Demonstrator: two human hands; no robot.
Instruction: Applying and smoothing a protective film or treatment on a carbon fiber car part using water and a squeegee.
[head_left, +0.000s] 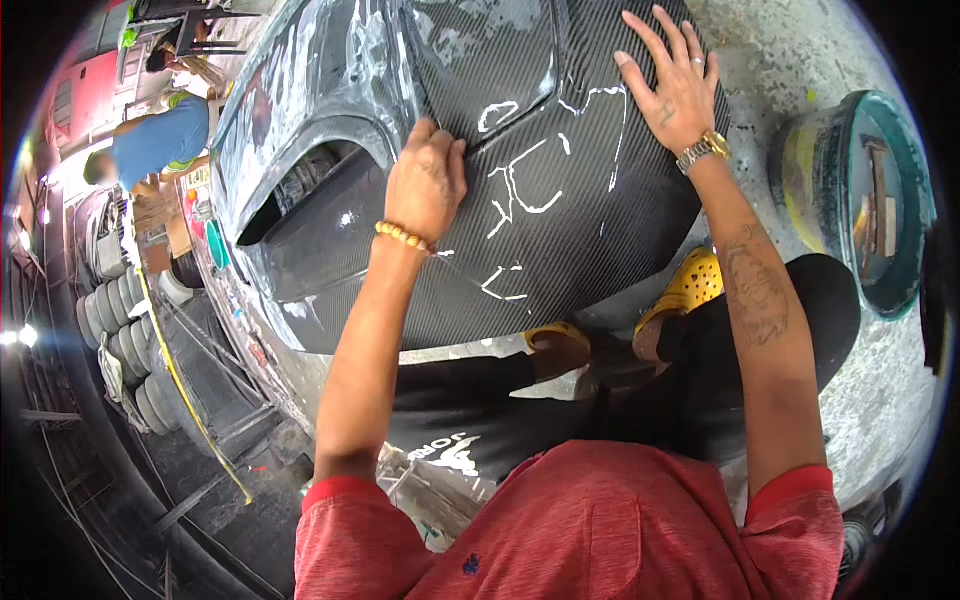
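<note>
A large body panel (570, 247) with a dark carbon-fibre weave spreads out in front of me, with white lines marked on its surface. Smeared whitish residue covers the upper left part, around a curved vent opening (300, 187). My left hand (429, 178), a beaded bracelet at its wrist, rests with curled fingers by the seam right of that opening. Its fingertips are hidden, so whether it grips something small cannot be told. My right hand (671, 94) lies with spread fingers on the panel's upper right, holding nothing; it wears a ring and a metal watch (703, 153).
A green-rimmed tub (855, 202) holding liquid and long pieces stands on the concrete floor at right. Stacked tyres (124, 322) and a yellow strip (176, 360) are at left. Another person (161, 142) in blue bends over at upper left. My yellow clogs (694, 281) are below the panel.
</note>
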